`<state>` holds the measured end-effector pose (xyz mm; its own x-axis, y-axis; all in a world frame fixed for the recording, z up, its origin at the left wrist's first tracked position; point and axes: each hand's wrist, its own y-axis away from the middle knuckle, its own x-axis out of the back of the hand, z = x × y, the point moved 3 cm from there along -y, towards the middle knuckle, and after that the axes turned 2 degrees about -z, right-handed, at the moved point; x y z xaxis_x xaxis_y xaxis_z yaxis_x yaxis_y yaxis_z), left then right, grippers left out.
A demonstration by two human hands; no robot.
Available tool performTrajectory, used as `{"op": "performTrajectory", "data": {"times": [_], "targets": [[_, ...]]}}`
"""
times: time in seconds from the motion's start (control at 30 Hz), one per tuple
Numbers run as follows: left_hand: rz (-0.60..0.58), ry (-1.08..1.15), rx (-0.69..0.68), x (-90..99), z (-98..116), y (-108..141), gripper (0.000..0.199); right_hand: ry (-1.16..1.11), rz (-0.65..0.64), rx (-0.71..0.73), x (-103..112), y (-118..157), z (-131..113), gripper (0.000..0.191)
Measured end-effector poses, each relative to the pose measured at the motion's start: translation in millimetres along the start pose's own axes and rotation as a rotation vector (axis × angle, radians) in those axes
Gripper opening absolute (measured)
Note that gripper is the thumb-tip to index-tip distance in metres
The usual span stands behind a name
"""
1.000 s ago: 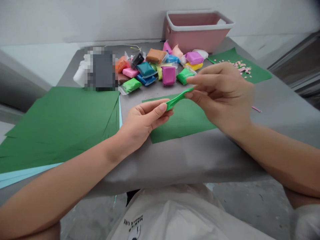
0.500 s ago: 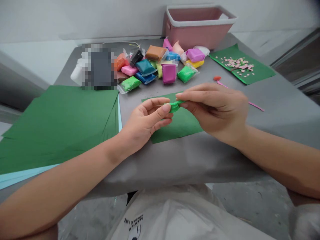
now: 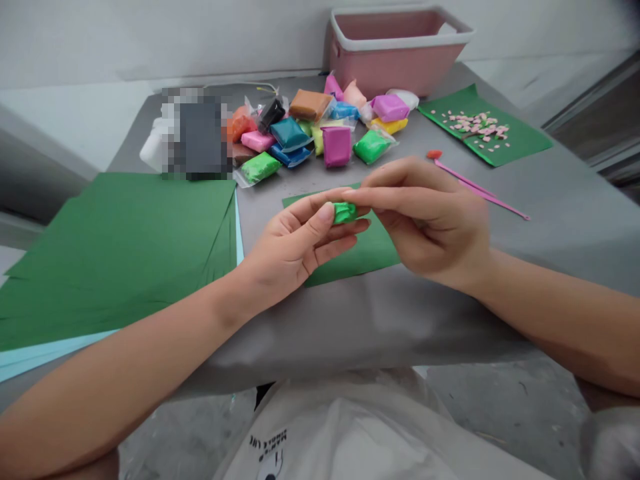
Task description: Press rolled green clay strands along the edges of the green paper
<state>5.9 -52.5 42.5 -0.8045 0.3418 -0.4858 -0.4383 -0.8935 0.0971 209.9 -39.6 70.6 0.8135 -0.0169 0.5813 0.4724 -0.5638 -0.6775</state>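
Observation:
A small lump of bright green modelling clay [image 3: 344, 213] rests between the thumb and fingers of my left hand [image 3: 305, 237]. My right hand [image 3: 430, 220] reaches in from the right, its thumb and forefinger pinched together at the clay's upper edge; whether a bit of clay is between those fingertips is hidden. Both hands hover over a sheet of green paper [image 3: 330, 267] on the grey table. Past my right hand lie pink modelling tools [image 3: 505, 203] and a small orange-red piece [image 3: 434, 154].
Packets of coloured clay [image 3: 337, 147] are heaped at the back middle, before a pink bin [image 3: 395, 63]. Green sheets [image 3: 115, 253] cover the left side. At the right back lies a green sheet [image 3: 525, 143] with a pink blossom tree [image 3: 477, 127]. A pixelated dark object [image 3: 203, 137] stands back left.
The clay has turned into a more compact lump in my left hand. My right hand has shifted slightly left, and its fingertips have come to the clay's top. More of the pink tools shows.

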Motion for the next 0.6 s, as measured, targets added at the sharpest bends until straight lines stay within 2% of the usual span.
{"op": "performTrajectory", "data": {"times": [0.1, 0.23, 0.37, 0.53, 0.6], "targets": [[0.040, -0.010, 0.000, 0.3, 1.7, 0.4, 0.025, -0.031, -0.012, 0.029, -2.2, 1.9, 0.5, 0.043], [0.014, -0.003, 0.024, -1.3, 3.5, 0.5, 0.038, -0.013, -0.020, 0.096, -1.8, 2.1, 2.1, 0.028], [-0.014, 0.017, 0.054, -3.6, 4.1, 0.6, 0.044, 0.098, -0.018, 0.059, 2.0, -1.1, 5.3, 0.043], [0.009, 0.066, 0.062, -1.3, 2.1, -1.0, 0.048, 0.103, -0.026, 0.152, 4.0, -0.7, 0.5, 0.020], [0.029, 0.063, 0.057, 1.3, 1.3, -1.7, 0.048, 0.098, -0.064, 0.096, 3.1, 0.0, 1.1, 0.016]]}}
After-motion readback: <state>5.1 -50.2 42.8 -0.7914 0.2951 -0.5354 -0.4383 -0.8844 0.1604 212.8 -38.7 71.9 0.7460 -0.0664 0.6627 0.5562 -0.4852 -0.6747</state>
